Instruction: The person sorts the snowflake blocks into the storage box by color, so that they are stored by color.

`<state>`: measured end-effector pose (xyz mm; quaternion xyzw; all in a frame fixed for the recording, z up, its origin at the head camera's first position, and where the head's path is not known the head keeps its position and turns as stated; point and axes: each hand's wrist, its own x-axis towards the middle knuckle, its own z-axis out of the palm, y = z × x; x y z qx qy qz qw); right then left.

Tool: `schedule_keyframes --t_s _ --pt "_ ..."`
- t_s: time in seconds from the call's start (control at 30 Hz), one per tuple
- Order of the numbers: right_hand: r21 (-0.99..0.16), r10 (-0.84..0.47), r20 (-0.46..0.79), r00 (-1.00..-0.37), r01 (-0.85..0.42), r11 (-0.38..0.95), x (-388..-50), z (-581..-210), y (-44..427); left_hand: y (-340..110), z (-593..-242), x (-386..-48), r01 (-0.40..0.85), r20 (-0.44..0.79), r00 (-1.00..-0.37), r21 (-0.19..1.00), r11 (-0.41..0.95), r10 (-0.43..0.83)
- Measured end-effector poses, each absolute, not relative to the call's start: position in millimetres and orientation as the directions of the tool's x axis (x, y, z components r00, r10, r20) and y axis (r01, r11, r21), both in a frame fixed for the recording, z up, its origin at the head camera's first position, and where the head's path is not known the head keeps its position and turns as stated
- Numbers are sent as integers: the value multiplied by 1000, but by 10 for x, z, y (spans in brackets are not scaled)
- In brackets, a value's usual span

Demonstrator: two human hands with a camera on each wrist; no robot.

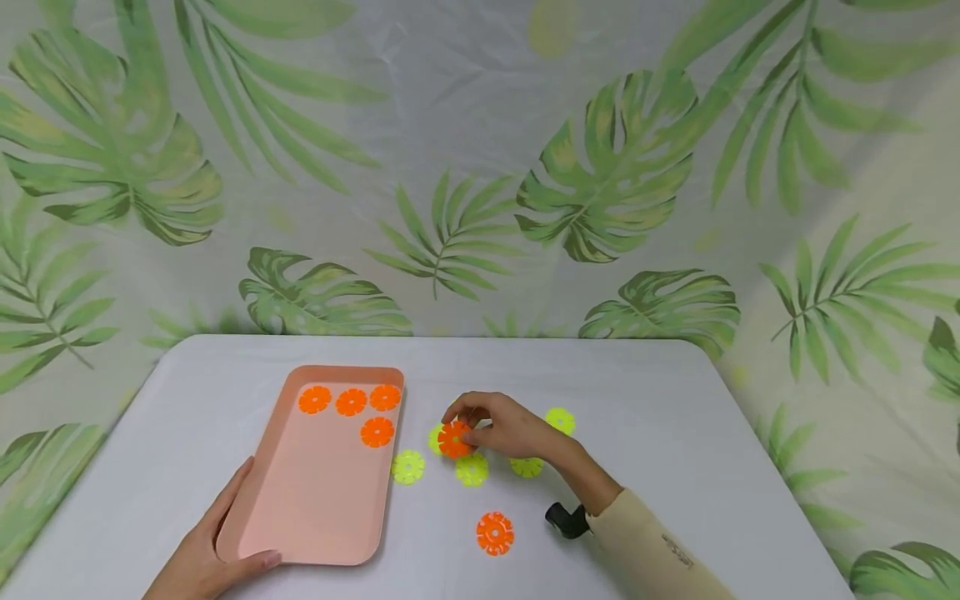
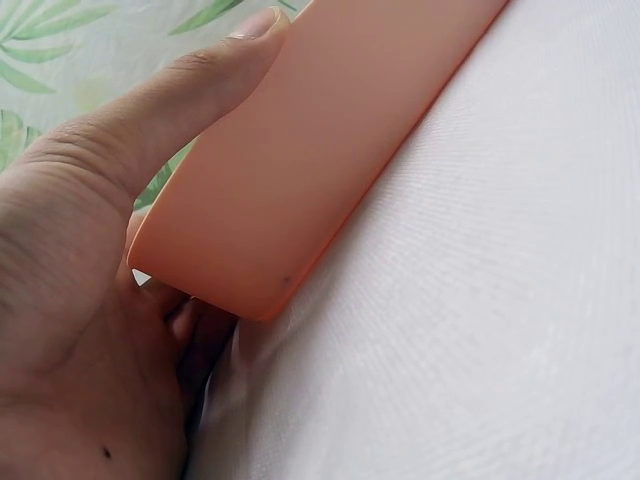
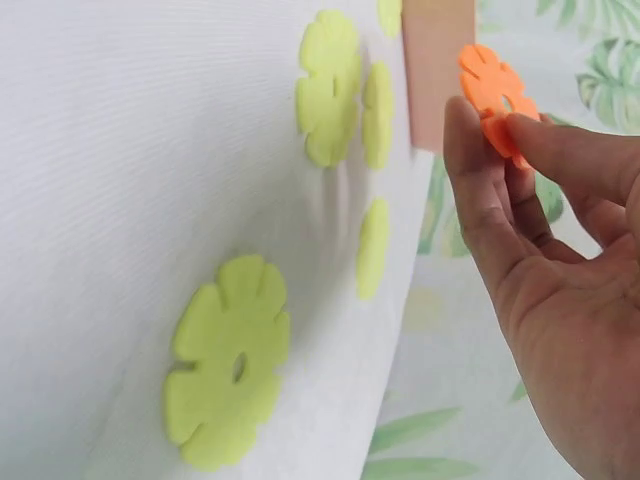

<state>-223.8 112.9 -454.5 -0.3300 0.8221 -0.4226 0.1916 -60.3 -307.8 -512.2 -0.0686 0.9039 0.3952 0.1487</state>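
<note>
The sleeve (image 1: 648, 558) bears lettering too small to read. The right hand (image 1: 504, 423) pinches an orange disc (image 1: 450, 445), its face toward the head view, right of the tray (image 1: 315, 504); the left hand (image 1: 206, 550) grips the tray, long axis near to far.

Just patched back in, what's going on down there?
A person's left hand grips the pink tray at its near left corner, while the right hand pinches an orange flower-shaped disc above the table. Four orange discs lie in the far part of the tray. Another orange disc lies on the table, to the right of the tray, along with several yellow-green discs.
</note>
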Motion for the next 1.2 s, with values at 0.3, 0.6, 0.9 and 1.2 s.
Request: schedule_keyframes --t_s 0.3,0.6,0.9,1.2 --pt "-819 -672 -25 -741 -371 439 -2306 -4437 882 -3050 -5113 -613 -301 -381 -925 721 624 -7" --pt "-820 -668 -15 -744 -374 434 -2376 -4405 693 -3077 -5146 -606 -228 -302 -953 728 647 5" --pt "-825 -682 7 -731 -389 409 -2414 -4399 539 -3070 -5146 -598 -208 -285 -958 717 666 8" --pt "-843 -680 17 -733 -376 385 -2423 -4353 350 -3080 -5145 -583 -180 -254 -967 713 678 11"
